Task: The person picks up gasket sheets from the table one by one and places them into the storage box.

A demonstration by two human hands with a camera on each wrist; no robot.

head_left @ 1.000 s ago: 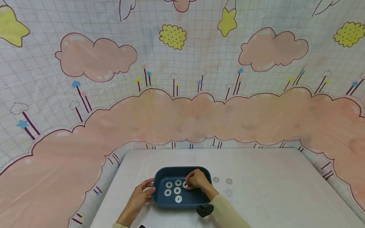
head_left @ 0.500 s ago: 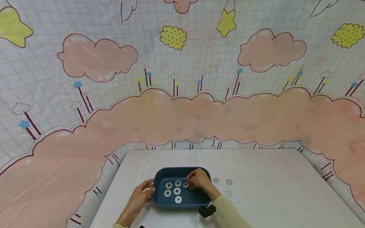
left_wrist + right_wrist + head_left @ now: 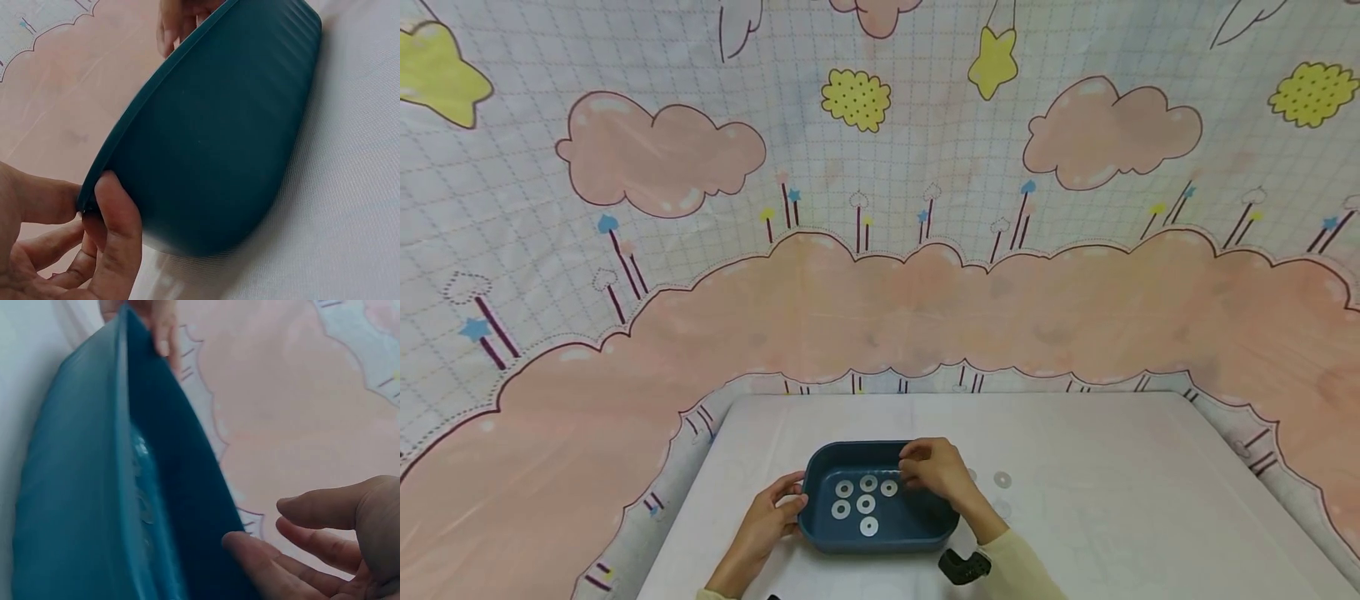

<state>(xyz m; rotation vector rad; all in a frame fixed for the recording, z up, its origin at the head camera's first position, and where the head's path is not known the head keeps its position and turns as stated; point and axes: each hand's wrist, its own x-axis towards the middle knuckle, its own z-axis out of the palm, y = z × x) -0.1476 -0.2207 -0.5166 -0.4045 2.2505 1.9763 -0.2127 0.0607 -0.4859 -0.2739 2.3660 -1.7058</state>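
Note:
A dark blue rectangular tray (image 3: 872,546) rests on the white table, with several flat silvery washers (image 3: 868,532) lying on the left and middle of its floor. My left hand (image 3: 767,517) pinches the tray's left rim; in the left wrist view the thumb and fingers (image 3: 119,212) clasp its edge. Over the tray's right part is my right hand (image 3: 942,475), above the washers and away from them. In the right wrist view its thumb and fingers (image 3: 325,509) are spread apart with nothing between them.
On the white table (image 3: 1112,483), right of the tray, lie a few more washers (image 3: 1003,474), some partly hidden behind the right hand. A black device (image 3: 964,567) is strapped to the right wrist. Behind the table hangs a patterned cloth (image 3: 880,308) with clouds and stars.
My right hand has let go of a washer, which now lies flat beside the others in the tray, and has lifted away to the right. The left hand stays on the rim.

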